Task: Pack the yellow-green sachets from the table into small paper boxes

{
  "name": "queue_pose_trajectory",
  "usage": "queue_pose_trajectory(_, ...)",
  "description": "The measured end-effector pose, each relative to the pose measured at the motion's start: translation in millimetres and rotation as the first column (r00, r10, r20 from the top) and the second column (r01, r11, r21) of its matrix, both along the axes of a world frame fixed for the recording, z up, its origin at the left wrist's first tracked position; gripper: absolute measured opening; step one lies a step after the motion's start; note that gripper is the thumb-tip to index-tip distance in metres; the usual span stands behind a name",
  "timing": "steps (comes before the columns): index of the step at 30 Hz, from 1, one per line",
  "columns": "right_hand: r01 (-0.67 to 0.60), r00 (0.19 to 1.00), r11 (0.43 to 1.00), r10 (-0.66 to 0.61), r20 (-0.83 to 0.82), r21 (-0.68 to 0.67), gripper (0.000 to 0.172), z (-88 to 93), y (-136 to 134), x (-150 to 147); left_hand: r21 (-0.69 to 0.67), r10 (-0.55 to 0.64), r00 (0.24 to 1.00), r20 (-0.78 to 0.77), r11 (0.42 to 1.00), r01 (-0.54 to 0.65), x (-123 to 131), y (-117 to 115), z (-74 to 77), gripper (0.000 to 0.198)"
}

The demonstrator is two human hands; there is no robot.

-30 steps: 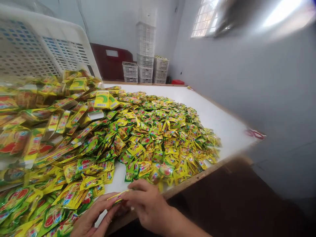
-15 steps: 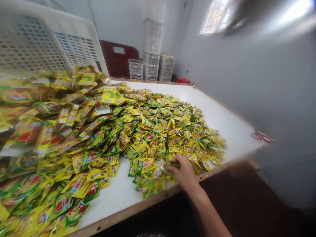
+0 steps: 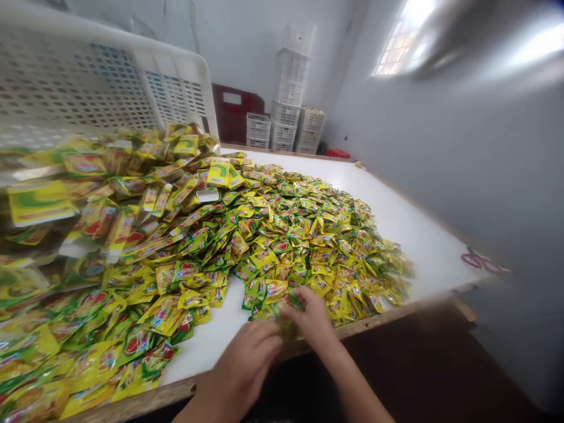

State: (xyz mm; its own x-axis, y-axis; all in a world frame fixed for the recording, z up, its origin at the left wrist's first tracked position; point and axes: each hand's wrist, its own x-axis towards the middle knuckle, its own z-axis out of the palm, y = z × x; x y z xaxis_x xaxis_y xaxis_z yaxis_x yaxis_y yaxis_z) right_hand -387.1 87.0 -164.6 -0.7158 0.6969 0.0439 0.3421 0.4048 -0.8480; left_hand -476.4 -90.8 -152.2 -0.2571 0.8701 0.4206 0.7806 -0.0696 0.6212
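A big heap of small shiny yellow and green packets (image 3: 304, 235) with fruit pictures covers the white table (image 3: 215, 335). At the heap's near edge, my right hand (image 3: 311, 317) has its thumb and fingers closed on a small green packet (image 3: 285, 305), which is partly covered. My left hand (image 3: 249, 364) is just left of it, over the table's front edge, with its fingers curled in and their tips close to the right hand's. What lies inside the left fingers is hidden. A second pile of loose packets (image 3: 127, 346) spreads to the left.
Small yellow cartons (image 3: 218, 171) spill from a tipped white plastic basket (image 3: 176, 88) on the left. Red-handled scissors (image 3: 482, 263) lie near the table's right corner. Stacked crates (image 3: 286, 111) stand by the back wall. A wooden strip (image 3: 361, 325) edges the table.
My left hand has come into view from below and met the right hand. The right hand stays low at the heap's near edge. The view has shifted slightly left.
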Motion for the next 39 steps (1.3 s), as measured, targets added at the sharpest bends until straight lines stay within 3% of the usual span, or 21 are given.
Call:
queue_pose_trajectory(2,0.01,1.0,1.0,-0.011,-0.014,-0.015,0.019,0.1,2.0,2.4,-0.14,-0.07,0.996,-0.055,0.988,0.062,-4.8,11.3,0.9,0.022)
queue_pose_trajectory(5,-0.035,0.995,0.984,0.018,-0.098,-0.177,0.019,9.7,3.0,9.7,-0.295,0.001,0.99,-0.141,0.955,-0.043,-25.9,4.9,-4.6,0.026)
queue_pose_trajectory(7,-0.096,0.986,0.939,0.045,-0.158,-0.331,0.017,23.0,6.1,16.0,-0.309,0.053,0.987,-0.151,0.946,-0.098,-42.4,-12.2,-10.1,0.024)
queue_pose_trajectory(9,-0.141,0.983,0.913,0.084,-0.162,-0.384,0.015,38.8,12.4,20.1,-0.268,0.108,0.99,-0.092,0.955,-0.129,-52.0,-28.8,-14.6,0.019)
queue_pose_trajectory(12,-0.274,0.961,0.939,0.261,-0.089,-0.206,0.013,57.0,21.2,15.1,-0.216,0.231,0.971,0.058,0.953,-0.214,-48.4,-34.8,-17.1,0.017)
queue_pose_trajectory(14,-0.407,0.913,0.913,0.407,-0.002,-0.042,0.019,60.5,21.2,4.4,-0.231,0.264,0.949,0.172,0.947,-0.222,-39.6,-24.6,-15.9,0.02)
queue_pose_trajectory(16,-0.48,0.874,0.874,0.469,0.125,0.076,0.022,57.4,16.3,-8.0,-0.259,0.26,0.923,0.282,0.947,-0.188,-31.1,-8.2,-13.1,0.023)
queue_pose_trajectory(19,-0.455,0.877,0.856,0.381,0.292,0.248,0.023,46.8,6.3,-18.2,-0.31,0.318,0.841,0.438,0.931,-0.19,-22.5,18.2,-9.6,0.019)
queue_pose_trajectory(23,-0.296,0.927,0.821,0.123,0.354,0.488,0.015,29.3,-0.7,-6.6,-0.361,0.43,0.76,0.488,0.892,-0.272,-16.7,42.1,-14.9,0.01)
queue_pose_trajectory(25,-0.252,0.934,0.824,0.069,0.351,0.508,0.012,17.4,-3.7,4.0,-0.369,0.456,0.744,0.489,0.881,-0.297,-15.0,46.0,-21.1,0.011)
queue_pose_trajectory(27,-0.22,0.959,0.847,0.096,0.268,0.484,0.012,4.7,-10.0,12.5,-0.37,0.461,0.725,0.511,0.88,-0.299,-12.8,44.7,-26.4,0.016)
queue_pose_trajectory(30,-0.181,0.98,0.912,0.138,0.141,0.368,0.012,-10.1,-23.7,18.3,-0.357,0.447,0.688,0.571,0.89,-0.282,-9.8,36.4,-27.1,0.019)
queue_pose_trajectory(34,-0.167,0.986,0.97,0.16,0.055,0.176,0.025,-15.5,-30.4,15.2,-0.289,0.397,0.622,0.675,0.918,-0.272,-32.4,20.2,-4.8,0.01)
queue_pose_trajectory(36,-0.173,0.985,0.974,0.175,0.0,0.146,0.027,-13.2,-26.3,11.9,-0.208,0.396,0.569,0.72,0.906,-0.367,-66.3,13.1,15.7,0.015)
queue_pose_trajectory(39,-0.163,0.985,0.981,0.169,-0.047,0.101,0.018,-8.5,-20.3,7.5,-0.094,0.385,0.4,0.832,0.808,-0.582,-137.3,10.3,48.3,0.046)
